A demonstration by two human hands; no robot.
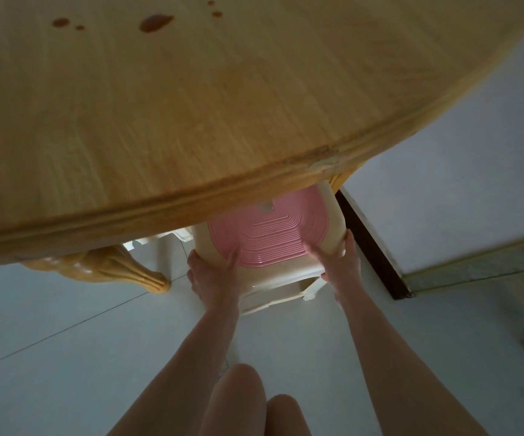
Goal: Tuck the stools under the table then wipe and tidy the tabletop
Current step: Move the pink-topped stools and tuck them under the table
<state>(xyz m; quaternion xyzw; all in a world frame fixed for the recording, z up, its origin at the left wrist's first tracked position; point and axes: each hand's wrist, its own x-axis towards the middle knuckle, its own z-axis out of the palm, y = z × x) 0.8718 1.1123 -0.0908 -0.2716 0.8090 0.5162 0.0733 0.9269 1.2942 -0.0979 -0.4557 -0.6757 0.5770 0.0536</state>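
Stool [270,234], pink seat on cream frame, sits half under the table [191,191] edge, far part hidden by the top. Left hand [215,269] and right hand [337,262] grip its near corners, one per side, thumbs on the seat. Brown spills [155,23] on the tabletop; carved leg [122,272] stands left of the stool.

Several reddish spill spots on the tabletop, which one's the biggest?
The elongated oval spot mid-group; the blot to its left and the dots to its right are all smaller.
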